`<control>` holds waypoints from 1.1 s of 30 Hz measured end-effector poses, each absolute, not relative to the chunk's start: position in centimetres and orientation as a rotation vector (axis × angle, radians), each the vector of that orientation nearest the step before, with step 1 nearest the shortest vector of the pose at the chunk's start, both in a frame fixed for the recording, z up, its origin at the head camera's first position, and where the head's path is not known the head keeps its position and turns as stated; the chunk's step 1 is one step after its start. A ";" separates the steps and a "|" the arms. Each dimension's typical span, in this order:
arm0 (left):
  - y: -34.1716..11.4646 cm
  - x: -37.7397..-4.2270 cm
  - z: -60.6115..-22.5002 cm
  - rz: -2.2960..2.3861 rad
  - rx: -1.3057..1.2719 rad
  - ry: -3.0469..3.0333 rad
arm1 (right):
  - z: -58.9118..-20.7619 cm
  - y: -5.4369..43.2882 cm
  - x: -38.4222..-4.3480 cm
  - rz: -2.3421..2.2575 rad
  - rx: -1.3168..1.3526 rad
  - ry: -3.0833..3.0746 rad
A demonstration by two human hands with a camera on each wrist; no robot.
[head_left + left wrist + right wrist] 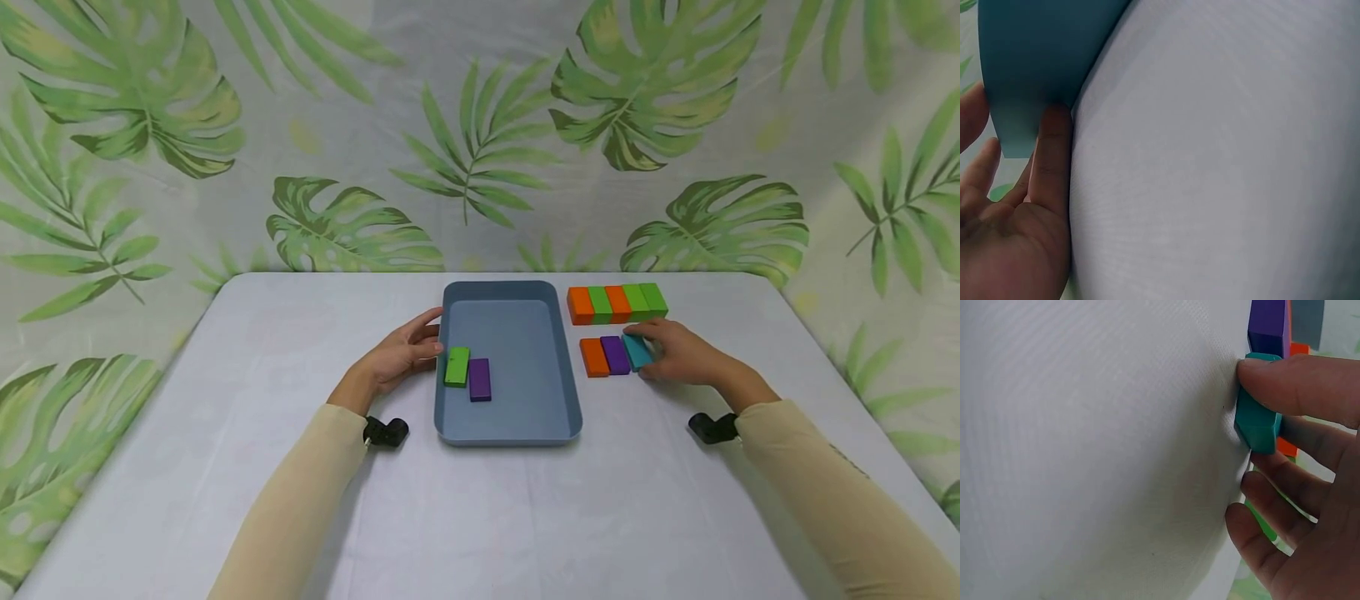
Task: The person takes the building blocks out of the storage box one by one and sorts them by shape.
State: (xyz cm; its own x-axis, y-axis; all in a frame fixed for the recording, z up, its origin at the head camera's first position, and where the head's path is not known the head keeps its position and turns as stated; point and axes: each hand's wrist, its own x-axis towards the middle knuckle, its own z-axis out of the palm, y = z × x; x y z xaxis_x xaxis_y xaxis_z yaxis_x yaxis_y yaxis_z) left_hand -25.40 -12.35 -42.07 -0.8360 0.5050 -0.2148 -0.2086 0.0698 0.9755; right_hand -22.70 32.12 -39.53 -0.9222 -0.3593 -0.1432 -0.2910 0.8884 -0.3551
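Note:
A blue-grey tray lies on the table with a green block and a purple block inside its left half. My left hand touches the tray's left side; in the left wrist view its fairly straight fingers meet the outer wall. Right of the tray, my right hand pinches a teal block between thumb and fingers. That block stands at the right end of a short row, beside another purple block and an orange block.
Behind the short row stands a longer row of orange and green blocks, near the tray's upper right corner. A white cloth covers the table. A leaf-patterned cloth hangs along the back.

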 end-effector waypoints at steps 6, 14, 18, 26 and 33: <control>-12.2 -25.5 -42.0 1.816 0.301 1.845 | -39.6 32.2 -22.6 -0.479 -0.498 2.862; -12.1 -25.5 -41.9 1.811 0.294 1.844 | -39.5 32.1 -22.5 -0.479 -0.486 2.866; -12.2 -25.5 -42.0 1.809 0.290 1.850 | -39.5 31.9 -22.5 -0.479 -0.498 2.869; -12.2 -25.4 -42.1 1.819 0.268 1.852 | -39.0 31.8 -22.3 -0.584 -0.473 2.808; -12.1 -25.4 -42.2 1.824 0.268 1.855 | -36.8 31.7 -21.7 -0.692 -0.467 2.824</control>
